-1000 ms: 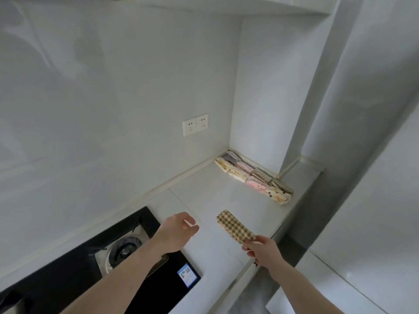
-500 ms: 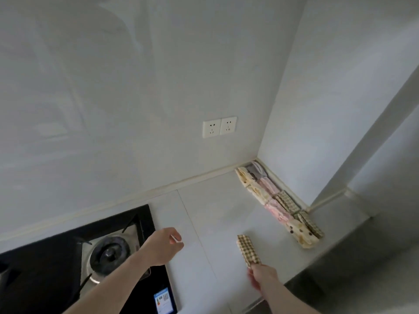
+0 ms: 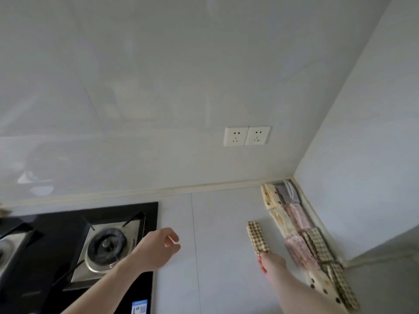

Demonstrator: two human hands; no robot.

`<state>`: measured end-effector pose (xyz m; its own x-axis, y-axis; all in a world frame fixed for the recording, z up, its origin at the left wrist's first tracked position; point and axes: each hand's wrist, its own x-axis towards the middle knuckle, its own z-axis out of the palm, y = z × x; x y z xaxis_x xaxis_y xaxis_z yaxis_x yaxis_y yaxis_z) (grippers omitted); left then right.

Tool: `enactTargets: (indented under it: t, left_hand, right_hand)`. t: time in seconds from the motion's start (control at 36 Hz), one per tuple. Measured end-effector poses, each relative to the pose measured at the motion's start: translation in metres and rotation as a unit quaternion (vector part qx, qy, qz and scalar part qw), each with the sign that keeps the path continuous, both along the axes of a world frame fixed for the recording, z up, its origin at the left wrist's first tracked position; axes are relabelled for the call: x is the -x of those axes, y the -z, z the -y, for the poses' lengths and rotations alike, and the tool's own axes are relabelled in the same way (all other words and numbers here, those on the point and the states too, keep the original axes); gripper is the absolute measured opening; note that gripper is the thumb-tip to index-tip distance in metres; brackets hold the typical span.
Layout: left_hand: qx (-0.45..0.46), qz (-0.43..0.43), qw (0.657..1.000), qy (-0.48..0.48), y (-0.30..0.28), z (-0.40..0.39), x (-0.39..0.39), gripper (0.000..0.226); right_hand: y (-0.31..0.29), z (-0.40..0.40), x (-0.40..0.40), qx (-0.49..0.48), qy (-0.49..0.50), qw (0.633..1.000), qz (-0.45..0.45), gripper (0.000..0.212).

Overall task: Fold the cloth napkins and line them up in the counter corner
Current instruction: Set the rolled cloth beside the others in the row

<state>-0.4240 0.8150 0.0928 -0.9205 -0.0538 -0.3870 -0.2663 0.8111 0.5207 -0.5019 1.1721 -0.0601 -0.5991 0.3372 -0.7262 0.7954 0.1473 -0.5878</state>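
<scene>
A folded brown-and-cream checked napkin (image 3: 258,237) is held above the white counter (image 3: 222,223); my right hand (image 3: 271,262) pinches its near end. To its right, a double row of several folded napkins (image 3: 299,232) runs along the right wall from the counter corner toward me: cream dotted, grey, pink and checked ones. My left hand (image 3: 158,248) hovers over the counter by the stove's right edge, fingers loosely curled and holding nothing.
A black gas stove (image 3: 74,241) with a round burner fills the counter's left part; a blue label sits on its front right corner. Two white wall sockets (image 3: 246,135) are on the back wall. The counter ends at the right, past the napkin row.
The camera has swung left and up. My right hand has carried the checked napkin closer to the napkin row. My left hand has stayed near the stove's edge.
</scene>
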Motion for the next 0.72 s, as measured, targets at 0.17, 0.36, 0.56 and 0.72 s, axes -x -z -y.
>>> enactTargets:
  t: [0.17,0.36,0.56,0.72]
  left_hand:
    - [0.032,0.006,0.999,-0.027,-0.002,0.001,-0.001,0.014]
    - [0.039,0.005,0.998,-0.050,-0.004,0.000,0.008,0.011]
    - [0.029,0.003,0.997,-0.070,-0.003,-0.003,0.010,0.010]
    - [0.016,0.014,0.997,-0.074,-0.001,-0.002,0.006,0.014]
  right_hand:
    - [-0.017,0.002,0.057,0.036,-0.025,0.999,-0.024,0.022]
    - [-0.009,0.007,0.116,0.130,0.070,0.989,0.005,0.008]
    - [-0.032,0.022,0.142,0.182,0.071,0.981,-0.021,0.017]
    - [-0.033,0.030,0.153,0.190,0.056,0.980,-0.026,0.012]
